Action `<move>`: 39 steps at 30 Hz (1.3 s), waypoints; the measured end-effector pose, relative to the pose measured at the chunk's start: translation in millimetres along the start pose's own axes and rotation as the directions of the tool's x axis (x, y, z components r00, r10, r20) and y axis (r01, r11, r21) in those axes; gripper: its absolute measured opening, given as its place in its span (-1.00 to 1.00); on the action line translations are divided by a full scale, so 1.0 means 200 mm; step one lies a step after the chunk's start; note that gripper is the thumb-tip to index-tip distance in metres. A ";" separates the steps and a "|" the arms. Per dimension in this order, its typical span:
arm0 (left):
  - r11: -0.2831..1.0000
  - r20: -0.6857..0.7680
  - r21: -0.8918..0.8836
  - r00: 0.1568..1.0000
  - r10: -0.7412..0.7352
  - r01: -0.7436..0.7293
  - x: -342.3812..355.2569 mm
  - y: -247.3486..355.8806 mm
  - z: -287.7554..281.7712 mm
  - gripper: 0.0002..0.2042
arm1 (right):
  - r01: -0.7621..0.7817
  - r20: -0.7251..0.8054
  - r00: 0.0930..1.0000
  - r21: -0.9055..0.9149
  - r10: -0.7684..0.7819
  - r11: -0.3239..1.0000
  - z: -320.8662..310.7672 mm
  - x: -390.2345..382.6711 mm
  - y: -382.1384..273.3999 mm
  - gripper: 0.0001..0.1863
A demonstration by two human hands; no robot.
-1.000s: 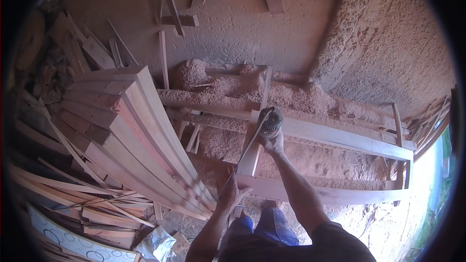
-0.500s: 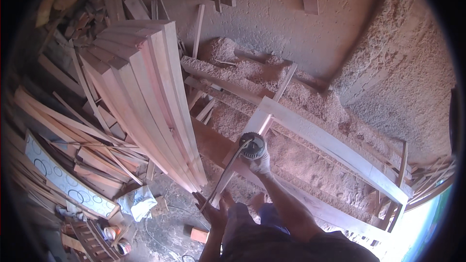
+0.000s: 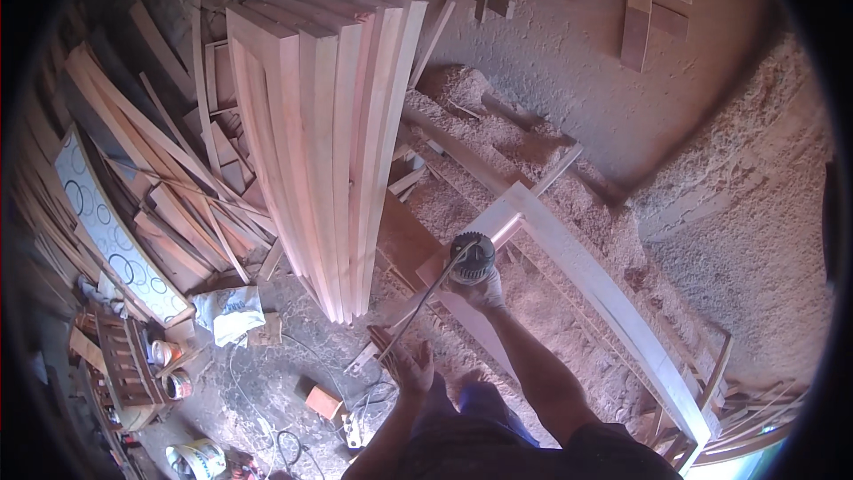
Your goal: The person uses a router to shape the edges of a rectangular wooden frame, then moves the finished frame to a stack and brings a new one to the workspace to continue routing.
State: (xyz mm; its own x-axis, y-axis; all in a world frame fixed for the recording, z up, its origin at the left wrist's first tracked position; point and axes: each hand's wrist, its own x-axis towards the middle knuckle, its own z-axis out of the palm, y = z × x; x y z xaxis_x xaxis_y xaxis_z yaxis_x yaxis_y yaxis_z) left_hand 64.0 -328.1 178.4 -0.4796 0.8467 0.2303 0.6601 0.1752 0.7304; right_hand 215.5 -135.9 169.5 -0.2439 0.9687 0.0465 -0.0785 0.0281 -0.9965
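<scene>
My right hand grips a dark round power tool, which sits over the left end piece of a pale wooden frame. A cord runs from the tool's top down-left to my left hand. That hand is beside the frame's lower-left end, fingers loosely closed on the cord, thumb raised apart. The tool's cutting end is hidden under its body and my right hand.
Tall bundled timber stands left of the frame, among loose slats and a patterned panel. Sawdust heaps lie behind the frame. Buckets, cables and an orange block lie on the floor at lower left.
My view has swung leftward, bringing more floor and clutter in. The tool in my right hand has moved along the frame's end piece toward me since a second ago.
</scene>
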 end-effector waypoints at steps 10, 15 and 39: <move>0.943 0.069 -0.286 0.977 0.200 -0.173 0.10 0.15 0.42 0.09 | -0.041 0.467 0.871 -0.241 0.154 0.970 -0.14 0.22 -0.04 -0.14; 0.981 0.170 -0.026 0.966 0.194 -0.192 0.35 0.27 0.45 0.09 | 0.070 0.539 0.827 -0.381 0.160 0.922 -0.17 0.25 -0.17 -0.22; 0.964 0.275 -0.154 0.928 0.252 -0.217 -0.04 0.56 0.44 -0.28 | 0.057 0.529 0.845 -0.234 0.078 0.971 -0.55 -0.28 -0.28 -0.09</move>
State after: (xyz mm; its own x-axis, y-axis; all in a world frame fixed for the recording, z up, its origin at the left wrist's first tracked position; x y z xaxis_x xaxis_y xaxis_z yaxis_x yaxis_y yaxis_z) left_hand 192.4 -271.0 202.9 -0.1194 0.9680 0.2209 0.6515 -0.0915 0.7531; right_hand 338.8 -164.8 214.2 -0.7238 0.6900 -0.0021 0.1364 0.1401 -0.9807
